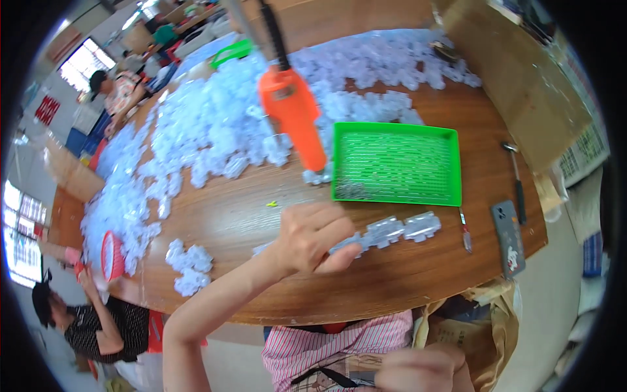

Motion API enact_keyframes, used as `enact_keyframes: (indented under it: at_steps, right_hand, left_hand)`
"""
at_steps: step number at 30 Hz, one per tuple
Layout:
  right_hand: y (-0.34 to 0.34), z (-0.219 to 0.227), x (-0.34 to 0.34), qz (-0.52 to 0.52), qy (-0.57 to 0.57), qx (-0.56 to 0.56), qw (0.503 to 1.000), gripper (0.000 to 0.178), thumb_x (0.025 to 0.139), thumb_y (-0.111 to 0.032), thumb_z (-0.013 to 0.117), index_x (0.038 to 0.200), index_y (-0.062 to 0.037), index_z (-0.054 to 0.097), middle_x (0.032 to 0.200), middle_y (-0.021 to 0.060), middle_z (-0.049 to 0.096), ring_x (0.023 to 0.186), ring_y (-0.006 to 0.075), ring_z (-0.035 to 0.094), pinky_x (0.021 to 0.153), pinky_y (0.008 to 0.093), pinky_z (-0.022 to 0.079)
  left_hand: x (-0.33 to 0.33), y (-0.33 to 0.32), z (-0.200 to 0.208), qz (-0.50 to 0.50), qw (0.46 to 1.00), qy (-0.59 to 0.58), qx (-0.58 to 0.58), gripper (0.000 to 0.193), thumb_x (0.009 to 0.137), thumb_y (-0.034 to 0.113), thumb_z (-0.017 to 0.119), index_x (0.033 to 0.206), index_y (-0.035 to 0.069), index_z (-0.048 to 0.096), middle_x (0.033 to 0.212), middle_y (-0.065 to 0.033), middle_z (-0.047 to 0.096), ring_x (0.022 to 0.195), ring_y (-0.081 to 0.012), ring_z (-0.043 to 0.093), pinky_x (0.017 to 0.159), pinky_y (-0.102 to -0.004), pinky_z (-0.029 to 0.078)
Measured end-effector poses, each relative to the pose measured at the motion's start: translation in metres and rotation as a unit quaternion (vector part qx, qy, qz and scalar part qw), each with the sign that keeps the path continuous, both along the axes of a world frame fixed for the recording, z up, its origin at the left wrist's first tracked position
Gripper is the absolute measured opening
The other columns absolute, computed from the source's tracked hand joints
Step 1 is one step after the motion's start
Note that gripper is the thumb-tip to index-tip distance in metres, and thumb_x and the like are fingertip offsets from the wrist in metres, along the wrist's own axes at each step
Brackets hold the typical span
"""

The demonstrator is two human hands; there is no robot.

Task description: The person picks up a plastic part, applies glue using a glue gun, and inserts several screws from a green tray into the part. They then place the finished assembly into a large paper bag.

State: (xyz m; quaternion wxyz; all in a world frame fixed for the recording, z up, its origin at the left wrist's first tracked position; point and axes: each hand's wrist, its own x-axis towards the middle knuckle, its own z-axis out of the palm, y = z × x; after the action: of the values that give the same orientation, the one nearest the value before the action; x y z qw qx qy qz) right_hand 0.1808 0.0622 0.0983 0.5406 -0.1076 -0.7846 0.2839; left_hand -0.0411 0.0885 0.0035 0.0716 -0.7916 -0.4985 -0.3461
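My left hand [313, 238] reaches over the middle of the table with its fingers curled in and the thumb along them. What it may be gripping is hidden. Beneath and beside it runs a row of clear plastic pieces [385, 232], partly covered by the hand. My right hand [421, 369] is low in the picture, in front of my body, smeared by motion; its fingers cannot be made out. Above the left hand hangs an orange electric screwdriver [290, 117]. Just beyond the row stands a green tray [458, 166] with small metal parts in it.
A large heap of clear plastic pieces [215, 111] covers the far and left table, with a smaller pile [189, 264] nearer. At right lie a phone [508, 238], a black-handled tool [519, 196] and a small screwdriver [466, 232]. Cardboard [522, 85] borders the right; two people work at left.
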Motion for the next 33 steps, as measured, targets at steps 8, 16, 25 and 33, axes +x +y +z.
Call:
enact_keyframes:
  at_steps: [8,16,25,33]
  right_hand:
    - [0.136,-0.057,-0.095,0.068,-0.140,-0.131,0.979,0.058,0.087,-0.022,0.069,0.133,0.0009,0.042,0.129,0.0168,0.049,0.117,0.0248,0.050,0.096,0.0386,0.043]
    - [0.132,-0.062,-0.180,0.291,-0.120,-0.307,0.898,0.048,0.082,-0.019,0.077,0.121,-0.0023,0.055,0.095,-0.0006,0.060,0.085,0.0081,0.056,0.077,0.0271,0.048]
    - [0.073,-0.072,-0.203,0.277,-0.073,-0.346,0.893,0.026,0.085,-0.014,0.067,0.105,-0.0024,0.056,0.083,0.0010,0.059,0.064,0.0075,0.056,0.059,0.0230,0.046]
    - [0.062,-0.078,-0.187,0.316,0.001,-0.368,0.875,0.073,0.092,-0.066,0.036,0.123,0.0004,0.046,0.099,0.0112,0.057,0.067,0.0175,0.060,0.060,0.0326,0.049]
  left_hand:
    - [-0.064,-0.117,-0.004,0.266,0.899,-0.040,-0.345,0.062,0.078,0.046,0.074,0.119,0.004,0.056,0.118,-0.0159,0.055,0.120,-0.0341,0.044,0.102,-0.0431,0.037]
    - [-0.066,-0.121,-0.060,0.220,0.927,-0.082,-0.293,0.067,0.073,0.041,0.079,0.118,0.001,0.050,0.118,-0.0182,0.053,0.117,-0.0373,0.046,0.100,-0.0441,0.039]
    - [-0.042,-0.167,-0.034,0.296,0.813,-0.375,-0.334,0.066,0.073,0.036,0.081,0.111,-0.003,0.044,0.103,-0.0206,0.056,0.095,-0.0305,0.059,0.082,-0.0385,0.048]
    - [0.003,-0.224,-0.031,0.155,0.579,-0.659,-0.455,0.045,0.086,0.030,0.074,0.111,0.000,0.052,0.090,-0.0055,0.063,0.077,-0.0101,0.062,0.061,-0.0233,0.052]
